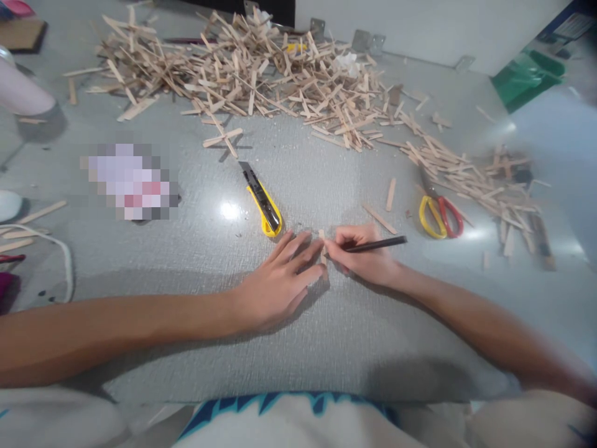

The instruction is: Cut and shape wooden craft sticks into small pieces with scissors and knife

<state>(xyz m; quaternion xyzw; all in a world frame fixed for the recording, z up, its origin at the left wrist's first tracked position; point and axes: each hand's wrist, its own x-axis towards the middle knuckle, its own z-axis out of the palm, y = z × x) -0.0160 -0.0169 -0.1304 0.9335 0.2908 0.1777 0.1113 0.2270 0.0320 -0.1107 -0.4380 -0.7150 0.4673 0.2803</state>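
Near the middle of the table, a short wooden craft stick point(325, 272) lies under the fingertips of my left hand point(282, 280). That hand is palm down with its fingers spread, and the thumb and forefinger rest on the stick. My right hand point(366, 255) is closed around a dark pen point(380, 244), its tip at the stick and hidden by the fingers. Just beyond my left fingers lies a yellow and black utility knife point(265, 202) with some blade out. To the right of my right hand are scissors point(439, 214) with one yellow and one red handle.
A big heap of craft sticks point(242, 74) spreads along the back and trails right. A few loose sticks point(390, 194) lie nearer my hands. At left are a blurred-out object point(133, 180), a pale bottle point(23, 87) and a white cable point(68, 267). A green container point(529, 74) stands at far right.
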